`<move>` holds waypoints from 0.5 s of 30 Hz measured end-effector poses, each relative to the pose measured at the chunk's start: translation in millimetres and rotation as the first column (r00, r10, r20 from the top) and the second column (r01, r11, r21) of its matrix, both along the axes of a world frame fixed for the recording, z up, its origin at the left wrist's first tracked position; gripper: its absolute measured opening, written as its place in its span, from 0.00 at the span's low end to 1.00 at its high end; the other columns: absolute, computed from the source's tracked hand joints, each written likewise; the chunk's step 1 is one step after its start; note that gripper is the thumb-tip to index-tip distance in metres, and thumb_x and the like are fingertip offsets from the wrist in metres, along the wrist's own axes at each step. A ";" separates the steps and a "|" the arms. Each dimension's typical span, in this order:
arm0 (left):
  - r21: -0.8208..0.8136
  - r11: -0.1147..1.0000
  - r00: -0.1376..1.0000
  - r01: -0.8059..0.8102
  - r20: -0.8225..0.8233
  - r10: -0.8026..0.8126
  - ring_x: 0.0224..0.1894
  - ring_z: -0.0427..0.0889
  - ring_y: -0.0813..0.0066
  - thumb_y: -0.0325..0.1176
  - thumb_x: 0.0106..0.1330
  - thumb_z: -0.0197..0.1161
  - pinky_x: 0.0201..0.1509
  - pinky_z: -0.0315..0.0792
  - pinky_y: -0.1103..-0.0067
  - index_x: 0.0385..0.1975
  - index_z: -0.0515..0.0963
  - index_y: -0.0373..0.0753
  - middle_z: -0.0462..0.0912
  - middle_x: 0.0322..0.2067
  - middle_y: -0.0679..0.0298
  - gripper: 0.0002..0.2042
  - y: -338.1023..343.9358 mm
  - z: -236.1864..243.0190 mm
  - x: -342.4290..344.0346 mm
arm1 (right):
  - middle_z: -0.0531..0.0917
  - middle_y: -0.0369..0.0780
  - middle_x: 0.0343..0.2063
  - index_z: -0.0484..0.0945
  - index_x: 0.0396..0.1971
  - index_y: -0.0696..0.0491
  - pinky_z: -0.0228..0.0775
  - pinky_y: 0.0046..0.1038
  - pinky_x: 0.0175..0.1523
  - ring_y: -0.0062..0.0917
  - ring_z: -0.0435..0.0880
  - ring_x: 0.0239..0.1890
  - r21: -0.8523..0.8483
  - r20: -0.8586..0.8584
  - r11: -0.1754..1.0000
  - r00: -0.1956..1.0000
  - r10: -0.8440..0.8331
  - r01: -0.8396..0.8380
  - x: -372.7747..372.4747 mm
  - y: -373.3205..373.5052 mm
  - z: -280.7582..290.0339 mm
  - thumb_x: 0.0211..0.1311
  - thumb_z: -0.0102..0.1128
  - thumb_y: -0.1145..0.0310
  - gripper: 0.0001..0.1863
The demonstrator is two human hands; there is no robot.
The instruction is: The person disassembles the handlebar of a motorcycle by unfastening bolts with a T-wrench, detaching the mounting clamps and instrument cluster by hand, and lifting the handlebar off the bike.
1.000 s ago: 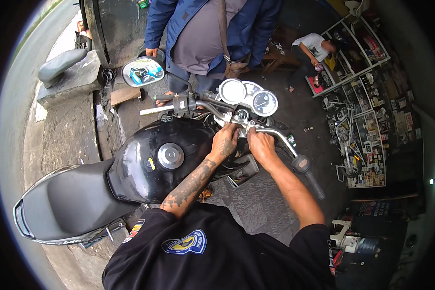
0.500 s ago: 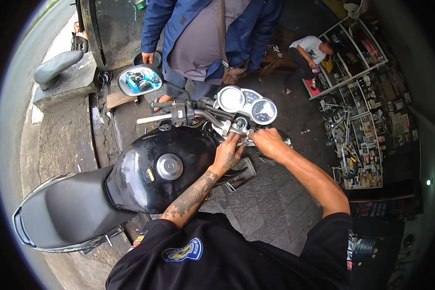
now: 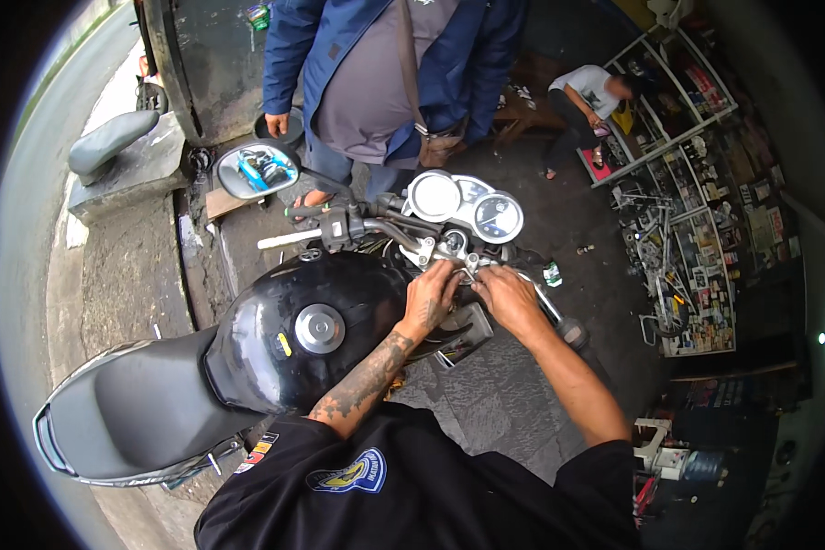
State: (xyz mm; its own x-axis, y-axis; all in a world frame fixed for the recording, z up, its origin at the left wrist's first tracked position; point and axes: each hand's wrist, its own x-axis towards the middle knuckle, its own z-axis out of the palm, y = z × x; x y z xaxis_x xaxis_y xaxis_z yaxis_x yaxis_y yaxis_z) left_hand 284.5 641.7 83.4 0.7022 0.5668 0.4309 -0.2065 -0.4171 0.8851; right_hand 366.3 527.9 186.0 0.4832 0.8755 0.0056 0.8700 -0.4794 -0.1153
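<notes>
My left hand (image 3: 428,298), its forearm tattooed, reaches over the black fuel tank (image 3: 252,357) with fingers curled at the silver handlebar clamp (image 3: 428,247), just below the key switch (image 3: 454,243). Close beside it, my right hand (image 3: 509,298) is closed at the right part of the clamp, near the chrome bar leading to the black grip (image 3: 573,332). What either hand grips is too small and hidden to make out. The round gauges (image 3: 463,202) sit above both hands, and the mirror (image 3: 257,170) is up to the left.
A person in a blue jacket (image 3: 289,73) stands across the motorcycle. A person in white (image 3: 585,90) sits by cluttered metal display racks (image 3: 669,174) at right. A loose seat (image 3: 110,137) rests on a concrete block at left, near the road. The bike's seat (image 3: 128,403) extends left.
My right hand rose along the clamp at half a second, then came back down. My left hand shifted slightly. The motorcycle sits a little lower in the view.
</notes>
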 end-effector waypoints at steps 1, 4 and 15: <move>0.051 0.997 0.998 0.054 0.008 -0.055 0.35 0.81 0.52 0.26 0.61 0.61 0.34 0.75 0.69 0.38 0.78 0.37 0.80 0.33 0.55 0.07 8.0 10.6 -5.1 | 0.80 0.45 0.32 0.77 0.35 0.56 0.72 0.41 0.40 0.42 0.80 0.37 0.031 0.001 0.999 1.000 -0.025 0.025 -3.5 -2.6 -4.5 0.60 0.59 0.63 0.11; 0.141 0.989 0.999 0.045 -0.024 -0.042 0.34 0.81 0.53 0.27 0.60 0.63 0.34 0.74 0.69 0.38 0.78 0.37 0.80 0.32 0.56 0.08 26.9 8.2 -14.8 | 0.79 0.47 0.32 0.76 0.38 0.58 0.70 0.42 0.39 0.45 0.79 0.37 0.173 -0.318 0.970 0.942 -0.108 0.169 -7.2 13.6 -25.2 0.61 0.59 0.63 0.13; 0.014 1.000 0.974 0.003 -0.225 0.000 0.34 0.80 0.61 0.27 0.54 0.66 0.38 0.75 0.72 0.40 0.83 0.42 0.79 0.32 0.60 0.12 63.0 -5.6 -16.1 | 0.78 0.39 0.12 0.71 0.29 0.58 0.64 0.27 0.15 0.24 0.75 0.08 0.165 -0.666 0.841 0.687 -0.290 0.515 -33.7 63.0 -77.4 0.65 0.56 0.68 0.09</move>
State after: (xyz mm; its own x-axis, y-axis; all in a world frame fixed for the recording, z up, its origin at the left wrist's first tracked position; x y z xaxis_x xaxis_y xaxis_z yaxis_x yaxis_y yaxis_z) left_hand 268.4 704.7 77.8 0.7831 0.5603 0.2700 -0.0036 -0.4301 0.9028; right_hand 332.6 590.8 108.6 0.7857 0.5937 -0.1739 0.2914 -0.6031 -0.7425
